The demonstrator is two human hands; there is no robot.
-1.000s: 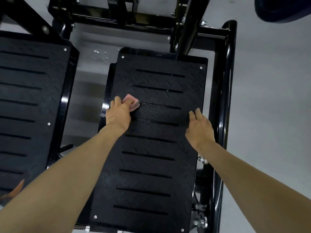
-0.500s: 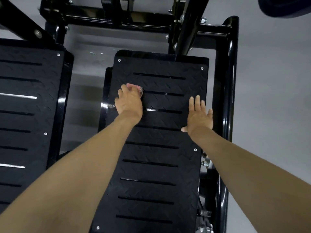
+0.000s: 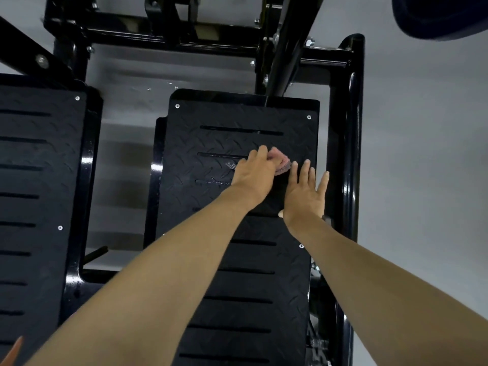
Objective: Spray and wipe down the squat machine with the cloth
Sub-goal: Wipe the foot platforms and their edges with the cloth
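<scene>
Cloth (image 3: 280, 160) pink, mostly hidden under left hand (image 3: 253, 175), only bunched edge shows past fingers. Hand curled round it, pressing on right footplate (image 3: 237, 262) of squat machine (image 3: 351, 154). Right hand (image 3: 303, 198) flat just beside, fingers spread, holding nothing. Left footplate (image 3: 39, 180) cut off at frame edge. Dark pad (image 3: 435, 17) top right cropped. Plates black diamond tread, slotted. Grey floor (image 3: 422, 180).

- cloth (image 3: 280, 161): pink, mesh-edged, bunched up, lying on the upper half of the right footplate (image 3: 245, 283).
- squat machine (image 3: 352, 159): glossy black frame, two slotted diamond-tread footplates side by side.
</scene>
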